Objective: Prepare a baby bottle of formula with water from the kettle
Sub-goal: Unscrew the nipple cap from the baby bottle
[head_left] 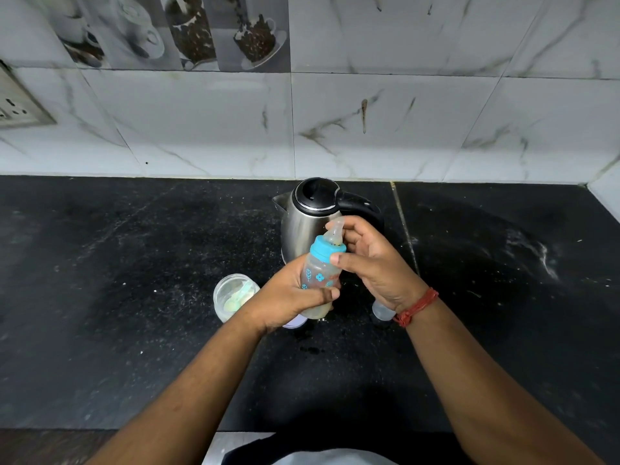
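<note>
A clear baby bottle (318, 278) with blue leaf prints, a blue collar and a teat on top is held tilted above the black counter (134, 297). My left hand (288, 297) grips its lower body. My right hand (372, 260) has thumb and fingers curled round the blue collar and teat. Pale liquid shows at the bottle's base. Just behind the bottle, a steel kettle (305, 223) with a black lid and handle stands with the lid closed. An open clear tub (235, 295) with pale powder and a scoop sits to the left of my left hand.
A small clear cap (380, 312) lies on the counter under my right wrist. A pale lid edge (295, 322) peeks out beneath my left hand. A marble-tiled wall (369, 129) backs the counter, with a socket plate (16, 105) at far left.
</note>
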### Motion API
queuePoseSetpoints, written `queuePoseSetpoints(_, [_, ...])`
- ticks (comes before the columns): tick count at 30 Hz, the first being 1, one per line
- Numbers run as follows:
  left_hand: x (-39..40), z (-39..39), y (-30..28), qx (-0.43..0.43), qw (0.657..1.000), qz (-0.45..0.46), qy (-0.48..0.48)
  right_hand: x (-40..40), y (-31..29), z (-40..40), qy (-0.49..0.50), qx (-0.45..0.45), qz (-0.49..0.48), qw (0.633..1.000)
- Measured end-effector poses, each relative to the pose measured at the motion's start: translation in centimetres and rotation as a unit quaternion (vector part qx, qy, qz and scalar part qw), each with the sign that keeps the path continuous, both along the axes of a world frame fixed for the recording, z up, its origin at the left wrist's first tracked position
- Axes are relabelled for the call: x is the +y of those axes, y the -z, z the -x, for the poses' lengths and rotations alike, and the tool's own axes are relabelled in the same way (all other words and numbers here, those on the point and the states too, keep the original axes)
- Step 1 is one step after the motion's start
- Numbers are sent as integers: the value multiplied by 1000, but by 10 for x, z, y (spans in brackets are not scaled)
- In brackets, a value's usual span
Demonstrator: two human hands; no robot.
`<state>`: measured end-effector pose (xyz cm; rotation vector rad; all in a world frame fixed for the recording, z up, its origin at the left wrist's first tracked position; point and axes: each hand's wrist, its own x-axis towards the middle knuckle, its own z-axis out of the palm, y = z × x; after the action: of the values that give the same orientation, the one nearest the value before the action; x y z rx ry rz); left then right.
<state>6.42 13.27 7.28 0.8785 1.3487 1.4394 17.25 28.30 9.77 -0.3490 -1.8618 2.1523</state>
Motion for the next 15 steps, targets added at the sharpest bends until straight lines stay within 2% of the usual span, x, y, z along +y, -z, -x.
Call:
queuePoseSetpoints(8, [4,-1,4,13,1000,16,-2,8,-6,-3,63,87,88,990])
queuePoseSetpoints(11, [3,-3,9,29,997,40,-59,17,-5,-8,105,61,20,992])
queuePoseSetpoints(15, [3,2,22,120,986,48,-104,26,14,-22,145,-41,-136,979])
